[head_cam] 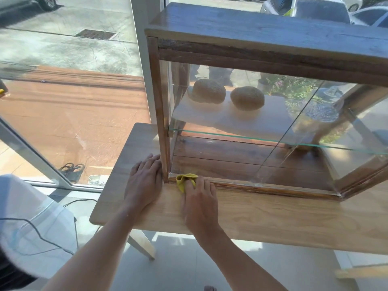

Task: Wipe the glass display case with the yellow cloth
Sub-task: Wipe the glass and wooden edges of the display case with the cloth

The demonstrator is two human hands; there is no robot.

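So from the head cam, looking down: there's a glass display case [262,127] with a rough wooden frame sitting on a light wooden table [273,217], right up against a big window. The right hand [199,200] has the yellow cloth [184,181] bunched up under its fingers and is pressing it against the bottom front rail of the case, right at the lower left corner where the rail meets the upright post. Most of the cloth is tucked under the fingers, only a crumpled bit pokes out toward the post. The left hand [144,183] isn't gripping anything, it's just laid flat and spread out on the tabletop, fingertips touching the outer side of that same corner post. The two hands are pretty close, one on each side of the post.

Inside the case there's a glass shelf [241,137] with two round bread loaves [226,95] on a white sheet, side by side toward the left. Floor of the case is dark wood planks.

Through the window you can see a pair of sandals [72,170] on the ground outside, and parked cars [315,7] further back.
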